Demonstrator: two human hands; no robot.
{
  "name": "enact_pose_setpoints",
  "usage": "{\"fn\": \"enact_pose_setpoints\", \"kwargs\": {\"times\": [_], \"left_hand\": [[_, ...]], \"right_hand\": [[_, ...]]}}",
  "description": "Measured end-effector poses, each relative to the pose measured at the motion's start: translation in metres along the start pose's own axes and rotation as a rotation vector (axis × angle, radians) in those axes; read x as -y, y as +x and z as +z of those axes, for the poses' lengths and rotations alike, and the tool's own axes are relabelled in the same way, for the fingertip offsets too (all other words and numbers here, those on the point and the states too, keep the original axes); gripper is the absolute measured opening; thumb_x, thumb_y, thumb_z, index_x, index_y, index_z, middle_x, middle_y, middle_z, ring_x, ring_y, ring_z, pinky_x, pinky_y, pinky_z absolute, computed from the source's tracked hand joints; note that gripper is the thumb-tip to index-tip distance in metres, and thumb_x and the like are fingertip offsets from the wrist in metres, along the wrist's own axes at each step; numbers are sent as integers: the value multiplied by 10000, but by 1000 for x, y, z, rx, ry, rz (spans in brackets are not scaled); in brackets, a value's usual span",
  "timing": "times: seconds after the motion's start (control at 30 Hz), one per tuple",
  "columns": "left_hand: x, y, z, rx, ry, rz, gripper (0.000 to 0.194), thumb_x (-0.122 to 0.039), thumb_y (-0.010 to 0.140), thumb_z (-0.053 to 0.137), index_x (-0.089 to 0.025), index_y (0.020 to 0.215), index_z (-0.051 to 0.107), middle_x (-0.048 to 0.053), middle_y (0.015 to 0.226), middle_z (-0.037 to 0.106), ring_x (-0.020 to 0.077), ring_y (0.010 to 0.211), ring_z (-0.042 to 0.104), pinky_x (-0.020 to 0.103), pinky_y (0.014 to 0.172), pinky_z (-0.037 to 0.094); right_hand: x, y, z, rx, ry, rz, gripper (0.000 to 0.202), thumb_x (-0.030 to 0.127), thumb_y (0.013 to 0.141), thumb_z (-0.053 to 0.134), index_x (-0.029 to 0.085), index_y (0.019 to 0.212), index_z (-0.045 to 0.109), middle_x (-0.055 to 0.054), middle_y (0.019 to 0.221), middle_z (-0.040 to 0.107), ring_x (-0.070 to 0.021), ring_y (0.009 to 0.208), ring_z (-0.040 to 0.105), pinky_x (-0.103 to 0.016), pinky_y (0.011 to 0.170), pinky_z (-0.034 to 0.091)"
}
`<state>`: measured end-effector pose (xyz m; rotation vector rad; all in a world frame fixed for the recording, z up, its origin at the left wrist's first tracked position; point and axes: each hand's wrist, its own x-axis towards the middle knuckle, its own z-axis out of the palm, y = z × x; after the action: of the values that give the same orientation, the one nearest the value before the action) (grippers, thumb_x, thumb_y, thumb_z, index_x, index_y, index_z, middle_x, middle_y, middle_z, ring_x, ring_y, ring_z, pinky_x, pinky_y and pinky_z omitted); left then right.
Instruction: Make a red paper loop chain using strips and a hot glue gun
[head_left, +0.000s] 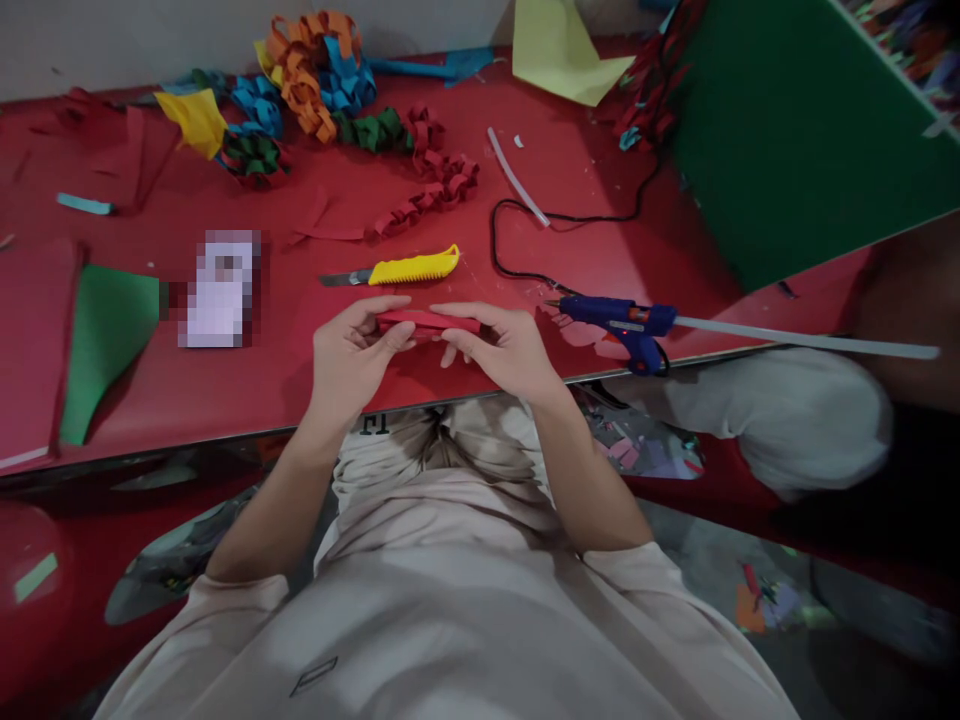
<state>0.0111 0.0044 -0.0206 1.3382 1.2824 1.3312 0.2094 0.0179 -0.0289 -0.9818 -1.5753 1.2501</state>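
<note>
Between my two hands is a narrow folded piece of red paper [429, 320], held level above the front of the red table [289, 385]. My left hand [356, 345] pinches its left end, thumb in front and fingers behind. At the other end, my right hand [504, 345] grips the paper the same way. Just beyond the hands lies a yellow box cutter [412, 267] with its blade out, pointing left. A blue hot glue gun [619, 318] with a long glue stick [802, 338] in its back rests to the right of my right hand.
Paper chains in orange [300, 75], green [375, 130] and red [435, 190] lie at the back. A black cord [491, 235] curls beside a loose glue stick [517, 178]. Green board [810, 140] stands at right, near another person's knee [814, 415]. A blurred-out pale object [221, 290] lies left.
</note>
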Motion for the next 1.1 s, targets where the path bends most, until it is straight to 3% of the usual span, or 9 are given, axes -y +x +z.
{"fn": "enact_pose_setpoints", "kwargs": {"times": [0.13,0.4,0.53,0.7,0.87,1.1], "left_hand": [[3,-1,0,6,-28,-32,422,-452,799,819,-165,1096,732,63,1004,765,182,918,755,289,811,669],[-3,-5,2,47,-11,-8,298,-428,866,756,-168,1007,722,66,1005,758,194,975,757,304,865,661],[-6,-5,5,24,64,22,338,-453,863,760,-156,1016,713,47,892,757,168,823,768,273,796,664],[-4,0,3,87,35,-43,515,-520,834,774,-163,1189,665,56,889,772,187,737,780,271,712,664],[-4,2,1,89,20,-59,423,-517,867,741,-140,1051,685,76,825,767,207,737,785,269,678,653],[-4,-2,5,35,60,-52,397,-506,869,738,-144,1022,681,55,734,750,196,681,774,228,588,615]], "right_hand": [[-1,1,0,-11,11,9,380,381,925,691,189,1251,717,6,707,752,-116,602,677,-223,597,516],[-2,4,2,-33,62,-13,333,379,909,694,170,1165,731,-20,830,764,-127,688,714,-262,717,584],[-4,4,1,-34,37,12,324,352,911,690,164,1171,739,-5,736,753,-116,624,690,-238,632,551],[-5,5,1,-34,51,27,340,334,911,693,171,1207,730,-11,718,761,-123,623,701,-227,589,519],[-6,5,3,-45,68,33,294,324,893,708,170,1141,738,-20,790,774,-141,674,747,-234,619,550],[-4,6,5,-26,42,36,286,332,883,714,171,1119,732,-39,948,790,-146,746,758,-266,731,604]]}}
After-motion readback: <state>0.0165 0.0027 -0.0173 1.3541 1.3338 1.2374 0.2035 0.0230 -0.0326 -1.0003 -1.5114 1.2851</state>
